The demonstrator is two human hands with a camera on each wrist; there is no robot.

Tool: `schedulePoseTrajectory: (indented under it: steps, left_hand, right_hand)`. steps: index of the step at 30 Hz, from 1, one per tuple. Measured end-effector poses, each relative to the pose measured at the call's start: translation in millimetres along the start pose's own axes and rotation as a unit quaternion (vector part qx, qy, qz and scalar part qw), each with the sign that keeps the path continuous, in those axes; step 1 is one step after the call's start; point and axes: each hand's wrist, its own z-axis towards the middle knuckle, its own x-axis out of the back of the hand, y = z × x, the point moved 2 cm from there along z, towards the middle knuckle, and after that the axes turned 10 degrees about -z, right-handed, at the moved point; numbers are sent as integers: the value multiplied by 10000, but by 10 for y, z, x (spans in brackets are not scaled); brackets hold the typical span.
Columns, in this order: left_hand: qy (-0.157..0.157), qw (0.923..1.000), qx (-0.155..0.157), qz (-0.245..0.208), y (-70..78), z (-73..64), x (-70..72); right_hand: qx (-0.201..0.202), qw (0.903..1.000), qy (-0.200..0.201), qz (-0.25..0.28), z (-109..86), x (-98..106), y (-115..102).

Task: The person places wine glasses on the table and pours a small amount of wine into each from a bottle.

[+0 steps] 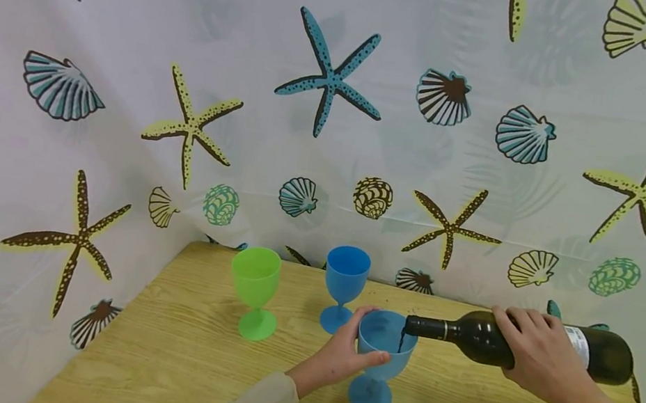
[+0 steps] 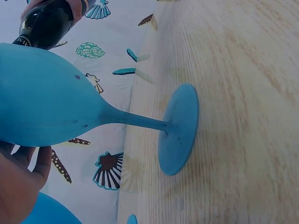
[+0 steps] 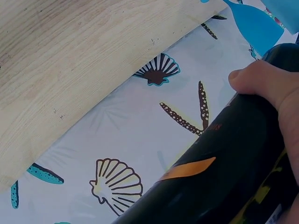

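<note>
Head view: at lower center, the left hand (image 1: 344, 354) grasps a pale blue goblet (image 1: 392, 367) by its bowl; at lower right, the right hand (image 1: 548, 360) grips a dark bottle (image 1: 478, 335) — nearly level, mouth over that bowl — as dark liquid (image 1: 401, 343) runs in. A green goblet (image 1: 255, 284) stands left of center.

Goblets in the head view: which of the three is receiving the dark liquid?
The lighter blue goblet: the left hand holds it, and the bottle points into it. The darker blue goblet and the green goblet stand farther back, held by no hand.
</note>
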Motion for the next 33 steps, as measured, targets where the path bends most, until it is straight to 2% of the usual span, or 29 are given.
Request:
schedulePoseTrajectory:
  steps: [16, 33]
  left_hand:
    - [-26, 9999, 84, -61, -26, 14, -3]
    - [-72, 9999, 96, -124, -13, 15, 0]
  right_hand:
    - [12, 10000, 55, -31, -3, -5, 5]
    - [10, 9999, -125, -20, 14, -4, 25]
